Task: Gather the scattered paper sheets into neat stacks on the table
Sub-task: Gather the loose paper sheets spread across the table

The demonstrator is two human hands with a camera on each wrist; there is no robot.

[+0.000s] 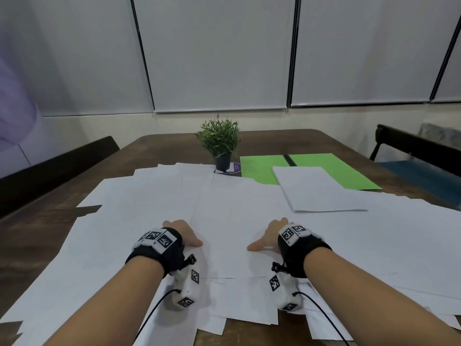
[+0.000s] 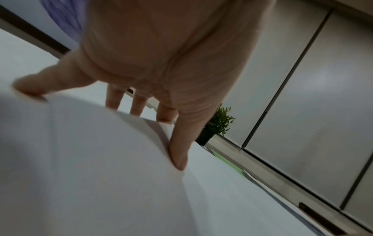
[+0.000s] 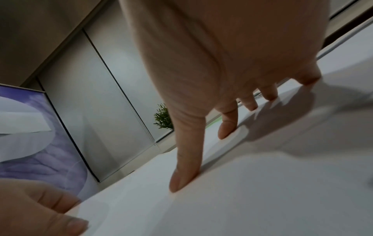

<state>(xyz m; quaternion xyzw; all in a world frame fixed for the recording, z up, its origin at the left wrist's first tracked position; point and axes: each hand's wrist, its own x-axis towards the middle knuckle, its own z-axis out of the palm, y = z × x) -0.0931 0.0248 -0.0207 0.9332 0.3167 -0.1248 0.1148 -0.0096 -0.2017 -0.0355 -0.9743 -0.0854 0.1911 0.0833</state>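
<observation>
Many white paper sheets (image 1: 149,211) lie scattered and overlapping over the near half of the brown table (image 1: 154,148). My left hand (image 1: 184,234) and right hand (image 1: 267,238) rest side by side on the top sheets near the front, fingers straight and spread. In the left wrist view the left hand (image 2: 141,111) presses its fingertips (image 2: 178,161) down on a sheet (image 2: 90,159) that bulges up. In the right wrist view the right hand (image 3: 222,124) touches the paper (image 3: 262,183) with its fingertips (image 3: 181,182). A squared white stack (image 1: 316,188) lies at the right.
Green sheets (image 1: 259,168) lie under the far side of the white stack. A small potted plant (image 1: 220,143) stands at the table's middle back. A dark bench (image 1: 50,171) is on the left and a chair (image 1: 419,148) on the right. Some sheets overhang the front edge.
</observation>
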